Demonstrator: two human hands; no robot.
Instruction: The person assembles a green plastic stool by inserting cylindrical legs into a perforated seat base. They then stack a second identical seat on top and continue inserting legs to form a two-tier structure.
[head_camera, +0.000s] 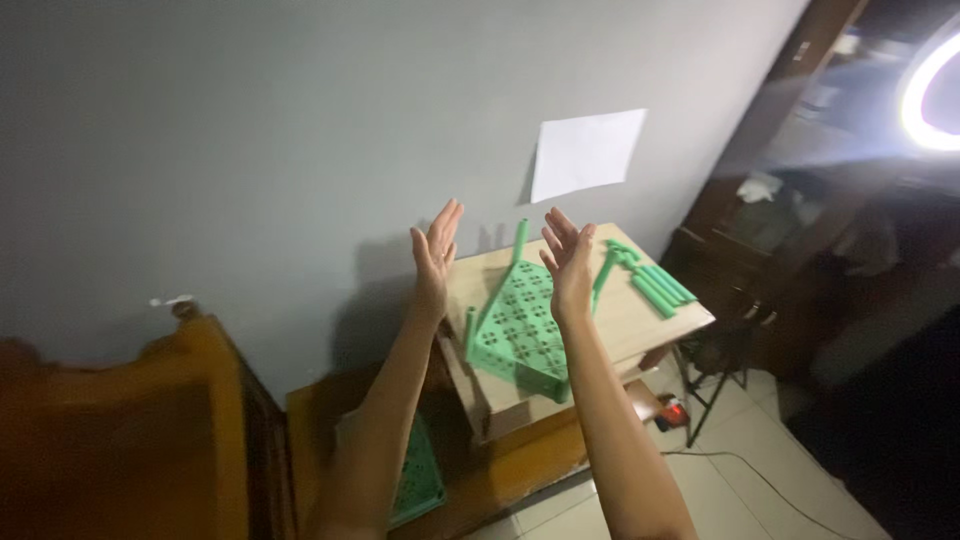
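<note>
My left hand (434, 257) and my right hand (568, 262) are raised in front of me, palms facing each other, fingers spread, holding nothing. Between and behind them a green plastic shelf panel (520, 335) with a lattice pattern and upright green posts lies on a small wooden table (655, 335). Several loose green tubes (660, 288) lie on the table to the right of the panel. Neither hand touches the panel; both hover above it in view.
A grey wall carries a white paper sheet (587, 152). A second green lattice piece (420, 480) leans below the table on the left. An orange-brown wooden chair (190, 400) stands at left. A ring light (925, 95) glows top right; a cable crosses the tiled floor.
</note>
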